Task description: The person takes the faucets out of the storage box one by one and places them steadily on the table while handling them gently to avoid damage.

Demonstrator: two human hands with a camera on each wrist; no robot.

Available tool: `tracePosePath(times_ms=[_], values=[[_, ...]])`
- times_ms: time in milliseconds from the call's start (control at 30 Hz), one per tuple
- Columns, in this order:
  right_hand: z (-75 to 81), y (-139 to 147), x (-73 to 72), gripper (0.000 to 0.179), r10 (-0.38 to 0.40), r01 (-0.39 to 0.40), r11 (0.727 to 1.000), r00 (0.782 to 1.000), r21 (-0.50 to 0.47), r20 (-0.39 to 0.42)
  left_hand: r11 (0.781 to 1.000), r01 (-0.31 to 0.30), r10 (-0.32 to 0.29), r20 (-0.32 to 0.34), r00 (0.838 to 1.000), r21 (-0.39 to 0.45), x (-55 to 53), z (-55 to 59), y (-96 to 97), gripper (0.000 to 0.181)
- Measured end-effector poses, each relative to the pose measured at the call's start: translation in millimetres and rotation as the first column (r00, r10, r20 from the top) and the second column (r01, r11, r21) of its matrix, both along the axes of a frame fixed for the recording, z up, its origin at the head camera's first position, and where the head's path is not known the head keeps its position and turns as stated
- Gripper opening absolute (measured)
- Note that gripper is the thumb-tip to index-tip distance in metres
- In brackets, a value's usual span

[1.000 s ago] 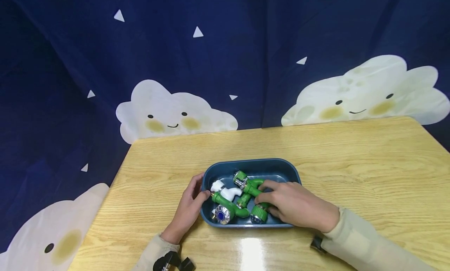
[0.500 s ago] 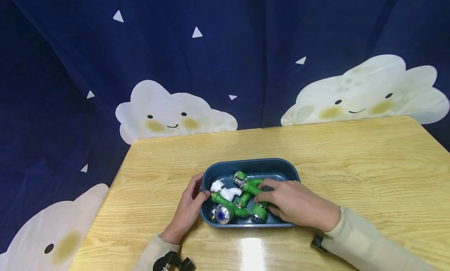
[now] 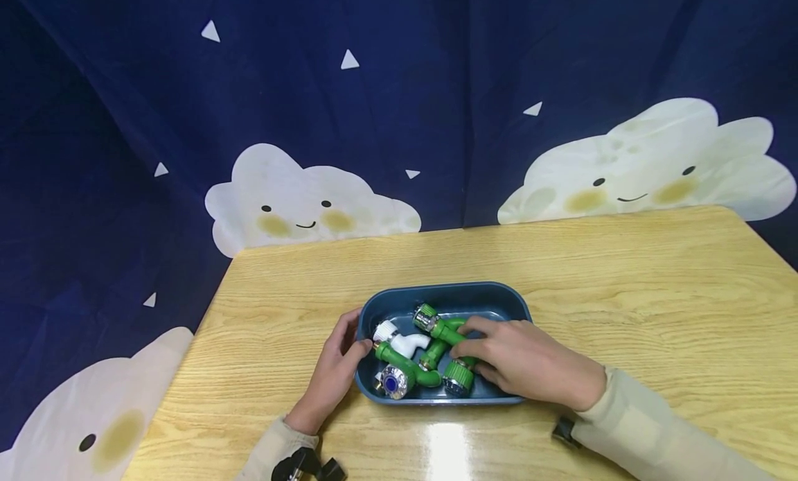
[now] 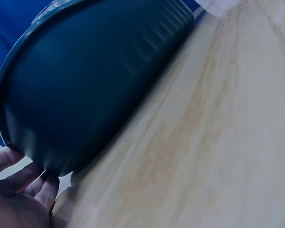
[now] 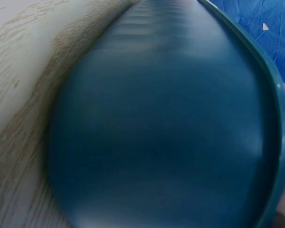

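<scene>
A dark blue plastic bin (image 3: 449,401) sits on the table with several plastic taps inside. My left hand (image 3: 337,363) grips its left end, thumb at the rim and fingers along the outer wall; the left wrist view shows those fingers (image 4: 26,180) against the bin. My right hand (image 3: 520,360) reaches over the right end, its curled fingers holding a green tap (image 3: 459,377) with a ribbed knob. Part of that tap is hidden under the fingers. At the left lie a white tap (image 3: 408,343) and a green tap with a blue-centred knob (image 3: 399,366).
Another green tap with a chrome collar (image 3: 430,320) lies toward the back of the bin. The wooden table (image 3: 623,294) reaches back to a dark blue curtain (image 3: 436,86) printed with clouds. In the right wrist view the bin's outer wall (image 5: 166,118) fills most of the picture.
Almost nothing differs. My right hand shifts very slightly on the green tap, while the left hand and the bin stay in place.
</scene>
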State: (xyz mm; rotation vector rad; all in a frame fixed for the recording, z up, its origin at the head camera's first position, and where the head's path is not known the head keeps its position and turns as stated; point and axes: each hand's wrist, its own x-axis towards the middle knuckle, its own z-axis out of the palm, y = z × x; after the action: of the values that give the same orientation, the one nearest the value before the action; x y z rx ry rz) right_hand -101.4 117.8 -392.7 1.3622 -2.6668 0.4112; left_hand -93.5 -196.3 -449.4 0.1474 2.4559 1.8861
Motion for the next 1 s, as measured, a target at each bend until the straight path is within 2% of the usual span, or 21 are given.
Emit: tracePosePath(times_ms=[633, 1000], values=[[1.5, 3.0, -1.6, 0.028, 0.010, -0.012, 0.999, 0.999, -0.035, -0.039, 1.000, 0.010, -0.010, 0.004, 1.000, 0.005, 0.5, 0.1, -0.8, 0.048], [6.5, 5.5, -2.6, 0.029, 0.007, -0.008, 0.999, 1.000, -0.040, -0.023, 1.000, 0.005, -0.005, 0.014, 1.000, -0.003, 0.4, 0.2, -0.3, 0.047]])
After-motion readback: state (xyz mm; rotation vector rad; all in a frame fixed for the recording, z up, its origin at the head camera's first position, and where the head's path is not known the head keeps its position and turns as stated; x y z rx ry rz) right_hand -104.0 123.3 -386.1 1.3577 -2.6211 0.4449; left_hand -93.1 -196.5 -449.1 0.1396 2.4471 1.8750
